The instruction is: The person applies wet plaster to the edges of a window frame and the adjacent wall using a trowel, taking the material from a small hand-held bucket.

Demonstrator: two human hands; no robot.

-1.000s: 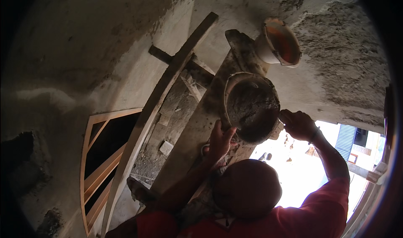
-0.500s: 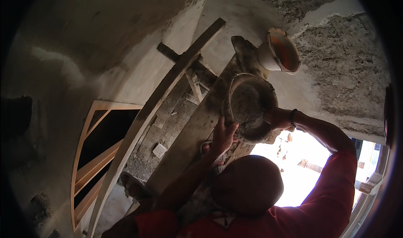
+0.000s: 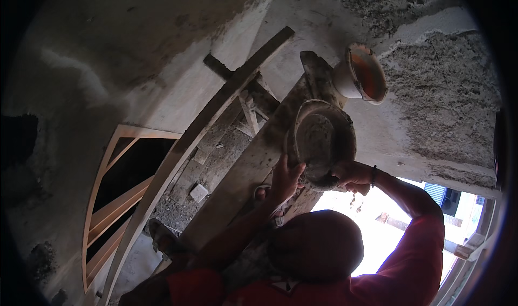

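A round, mortar-crusted basin (image 3: 349, 131) with a thick rim rests on a wide wooden plank (image 3: 237, 190). Grey residue lines its inside. At its near left side my left hand (image 3: 285, 181) grips the rim, thumb upward and fingers partly hidden behind the wall. My right hand (image 3: 352, 175) is at the near right edge of the basin, wrist bent, fingers curled. Whatever is in those fingers is too dark to make out. Just beyond the basin, a pale bucket (image 3: 345, 82) with an orange inside leans to the right.
A long curved beam (image 3: 216, 106) crosses left of the plank, with a shorter crosspiece behind it. Below lies rubble-strewn floor (image 3: 183, 209). A wooden-framed dark opening (image 3: 121, 184) is at left, rough wall (image 3: 442, 101) at right. Bright daylight comes in at lower right. My sandalled foot (image 3: 261, 193) is near the plank.
My right hand has drawn back from inside the basin to its near right edge. The grey matter inside looks lower and flatter. My left hand stays at the rim; the view has shifted slightly.
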